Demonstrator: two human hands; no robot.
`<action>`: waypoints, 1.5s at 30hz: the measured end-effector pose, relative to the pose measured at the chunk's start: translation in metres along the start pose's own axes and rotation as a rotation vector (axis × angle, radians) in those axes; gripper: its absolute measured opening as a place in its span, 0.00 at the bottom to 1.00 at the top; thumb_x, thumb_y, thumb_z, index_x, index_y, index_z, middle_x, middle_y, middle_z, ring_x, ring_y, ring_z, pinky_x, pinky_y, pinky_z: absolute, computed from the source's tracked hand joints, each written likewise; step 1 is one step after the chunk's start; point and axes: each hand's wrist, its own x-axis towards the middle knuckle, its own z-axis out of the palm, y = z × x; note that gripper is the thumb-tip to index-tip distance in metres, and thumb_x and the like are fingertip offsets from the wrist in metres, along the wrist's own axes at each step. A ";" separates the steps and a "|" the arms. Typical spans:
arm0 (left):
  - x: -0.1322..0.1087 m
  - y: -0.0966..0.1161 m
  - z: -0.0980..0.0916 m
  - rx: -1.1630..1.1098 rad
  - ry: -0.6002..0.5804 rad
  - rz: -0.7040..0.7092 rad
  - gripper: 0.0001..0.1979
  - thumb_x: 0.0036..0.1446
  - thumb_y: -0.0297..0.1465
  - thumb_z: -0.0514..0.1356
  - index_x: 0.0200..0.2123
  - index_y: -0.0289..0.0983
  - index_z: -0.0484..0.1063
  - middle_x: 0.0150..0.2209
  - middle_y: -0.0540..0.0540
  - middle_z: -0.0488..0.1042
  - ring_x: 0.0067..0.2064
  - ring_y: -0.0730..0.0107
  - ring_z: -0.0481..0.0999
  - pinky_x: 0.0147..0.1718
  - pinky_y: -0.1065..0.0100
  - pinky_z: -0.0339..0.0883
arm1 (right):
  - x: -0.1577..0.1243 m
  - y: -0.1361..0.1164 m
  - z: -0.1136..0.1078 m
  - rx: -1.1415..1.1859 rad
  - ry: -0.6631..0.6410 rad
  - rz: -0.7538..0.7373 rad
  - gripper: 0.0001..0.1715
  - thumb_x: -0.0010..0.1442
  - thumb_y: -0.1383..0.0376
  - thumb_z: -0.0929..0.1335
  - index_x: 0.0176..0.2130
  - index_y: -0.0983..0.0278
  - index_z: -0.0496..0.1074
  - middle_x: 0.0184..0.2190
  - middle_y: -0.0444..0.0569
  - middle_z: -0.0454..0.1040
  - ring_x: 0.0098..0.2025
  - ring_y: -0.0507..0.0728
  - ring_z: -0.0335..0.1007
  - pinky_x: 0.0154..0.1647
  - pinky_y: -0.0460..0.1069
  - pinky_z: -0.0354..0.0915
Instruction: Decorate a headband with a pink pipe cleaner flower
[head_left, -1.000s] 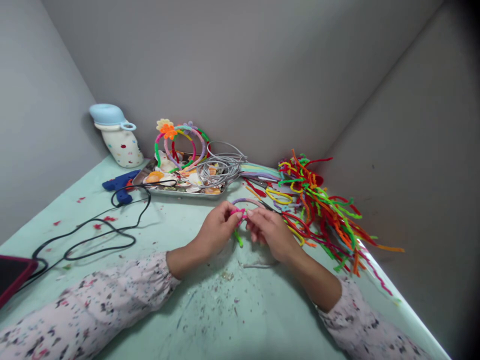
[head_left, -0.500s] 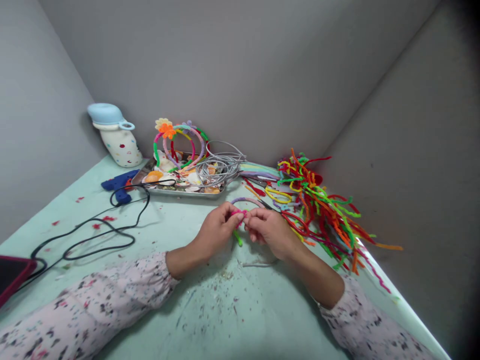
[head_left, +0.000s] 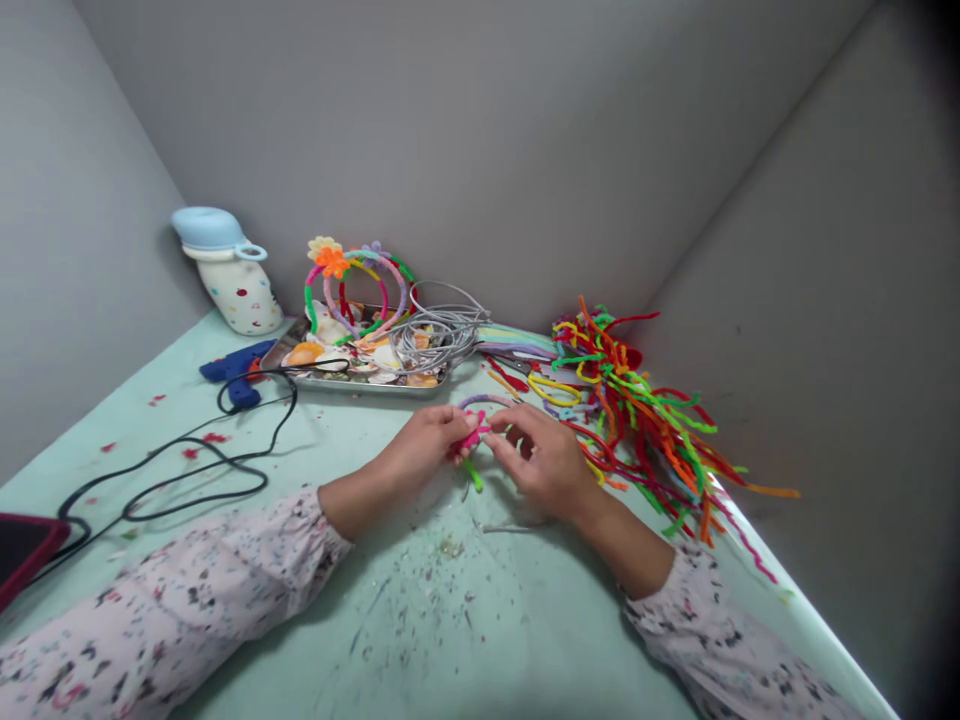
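My left hand (head_left: 424, 447) pinches a small pink pipe-cleaner piece (head_left: 472, 434) with a green stem (head_left: 472, 474) hanging below it. My right hand (head_left: 543, 458) meets it from the right, fingertips closed on the same pink piece. Behind the fingers arches a lilac headband (head_left: 486, 401). Both hands hover just above the mint-green table (head_left: 420, 610).
A heap of coloured pipe cleaners (head_left: 645, 415) lies to the right. At the back a metal tray (head_left: 352, 380) holds shells, grey wire (head_left: 439, 335) and decorated headbands (head_left: 352, 285). A blue glue gun (head_left: 236, 368) with black cord (head_left: 187, 470) and a white jug (head_left: 229, 270) sit left.
Both hands have shifted slightly to the left and away, still working the pink piece. My right fingers have spread a little around it.
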 end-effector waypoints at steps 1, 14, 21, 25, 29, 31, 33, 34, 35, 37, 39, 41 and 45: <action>0.000 -0.001 0.001 0.052 0.046 0.075 0.11 0.54 0.33 0.60 0.24 0.34 0.66 0.20 0.52 0.63 0.22 0.77 0.59 0.24 0.72 0.53 | 0.001 -0.001 0.001 0.165 -0.008 0.172 0.12 0.62 0.58 0.63 0.39 0.64 0.71 0.32 0.48 0.74 0.28 0.52 0.69 0.26 0.46 0.63; -0.010 -0.008 0.007 0.389 0.122 0.303 0.08 0.56 0.34 0.58 0.29 0.36 0.67 0.25 0.51 0.67 0.28 0.73 0.63 0.28 0.71 0.56 | 0.003 -0.013 0.010 0.504 -0.081 0.489 0.08 0.56 0.62 0.66 0.28 0.64 0.67 0.19 0.40 0.65 0.19 0.48 0.59 0.19 0.43 0.55; -0.004 -0.004 0.005 -0.003 -0.073 -0.169 0.12 0.52 0.31 0.60 0.20 0.35 0.64 0.17 0.51 0.61 0.19 0.78 0.58 0.21 0.71 0.49 | -0.008 0.006 0.009 -0.311 -0.095 -0.390 0.10 0.61 0.68 0.63 0.38 0.64 0.74 0.29 0.50 0.74 0.31 0.54 0.68 0.32 0.48 0.62; -0.003 -0.005 0.006 -0.056 -0.024 -0.070 0.12 0.52 0.31 0.61 0.20 0.34 0.65 0.18 0.52 0.61 0.20 0.79 0.57 0.22 0.72 0.50 | -0.004 0.002 0.005 -0.165 -0.074 -0.174 0.10 0.62 0.65 0.63 0.38 0.64 0.73 0.32 0.50 0.75 0.32 0.54 0.68 0.32 0.48 0.63; -0.004 -0.006 0.007 0.096 0.071 0.132 0.11 0.54 0.35 0.61 0.25 0.35 0.66 0.19 0.53 0.63 0.22 0.76 0.60 0.24 0.71 0.52 | 0.003 -0.008 0.004 0.351 -0.140 0.386 0.17 0.63 0.56 0.61 0.32 0.64 0.70 0.22 0.44 0.70 0.21 0.50 0.62 0.21 0.45 0.57; -0.005 -0.006 0.007 0.170 0.081 0.190 0.11 0.55 0.36 0.60 0.26 0.35 0.66 0.21 0.52 0.66 0.24 0.75 0.61 0.26 0.71 0.54 | 0.005 -0.010 0.005 0.571 -0.243 0.555 0.19 0.62 0.54 0.60 0.28 0.64 0.67 0.18 0.42 0.66 0.17 0.48 0.58 0.17 0.44 0.51; -0.006 -0.007 0.007 0.213 0.080 0.226 0.10 0.55 0.36 0.60 0.27 0.35 0.67 0.23 0.52 0.67 0.26 0.74 0.63 0.27 0.71 0.55 | 0.006 -0.012 0.007 0.698 -0.269 0.629 0.16 0.59 0.55 0.63 0.27 0.64 0.65 0.19 0.41 0.66 0.17 0.47 0.57 0.16 0.44 0.48; -0.007 -0.008 0.007 0.227 0.076 0.236 0.10 0.55 0.36 0.60 0.28 0.35 0.67 0.23 0.52 0.68 0.26 0.74 0.63 0.28 0.70 0.55 | 0.005 -0.012 0.007 0.712 -0.257 0.636 0.15 0.58 0.57 0.64 0.26 0.64 0.65 0.20 0.41 0.66 0.17 0.47 0.57 0.16 0.43 0.48; -0.007 -0.008 0.006 0.238 0.072 0.239 0.10 0.55 0.36 0.60 0.28 0.36 0.67 0.24 0.52 0.68 0.27 0.74 0.63 0.28 0.70 0.55 | 0.005 -0.013 0.008 0.689 -0.239 0.624 0.13 0.57 0.58 0.64 0.26 0.64 0.65 0.19 0.40 0.65 0.17 0.47 0.57 0.17 0.44 0.49; -0.006 -0.009 0.006 0.244 0.064 0.232 0.11 0.54 0.36 0.61 0.27 0.36 0.66 0.23 0.52 0.66 0.26 0.74 0.62 0.26 0.70 0.54 | 0.003 -0.013 0.008 0.543 -0.188 0.532 0.11 0.57 0.61 0.64 0.26 0.63 0.65 0.18 0.40 0.64 0.18 0.48 0.57 0.19 0.44 0.52; -0.005 -0.008 0.006 0.224 0.052 0.200 0.12 0.52 0.36 0.62 0.24 0.36 0.65 0.20 0.53 0.64 0.24 0.75 0.60 0.25 0.70 0.52 | 0.000 -0.011 0.010 0.305 -0.098 0.349 0.10 0.58 0.63 0.64 0.26 0.63 0.67 0.19 0.41 0.65 0.22 0.50 0.59 0.25 0.46 0.57; -0.005 -0.007 0.007 0.173 0.021 0.129 0.12 0.51 0.36 0.63 0.22 0.36 0.64 0.18 0.53 0.62 0.22 0.75 0.58 0.23 0.70 0.50 | -0.004 -0.007 0.011 0.054 -0.028 0.109 0.08 0.58 0.66 0.64 0.28 0.63 0.70 0.24 0.44 0.68 0.27 0.52 0.62 0.31 0.47 0.59; -0.005 -0.008 0.010 0.038 -0.006 -0.002 0.13 0.51 0.36 0.62 0.21 0.36 0.64 0.18 0.52 0.61 0.21 0.76 0.58 0.23 0.70 0.49 | -0.009 -0.001 0.012 -0.256 -0.065 -0.176 0.08 0.58 0.68 0.64 0.31 0.63 0.72 0.29 0.49 0.71 0.33 0.55 0.66 0.36 0.49 0.59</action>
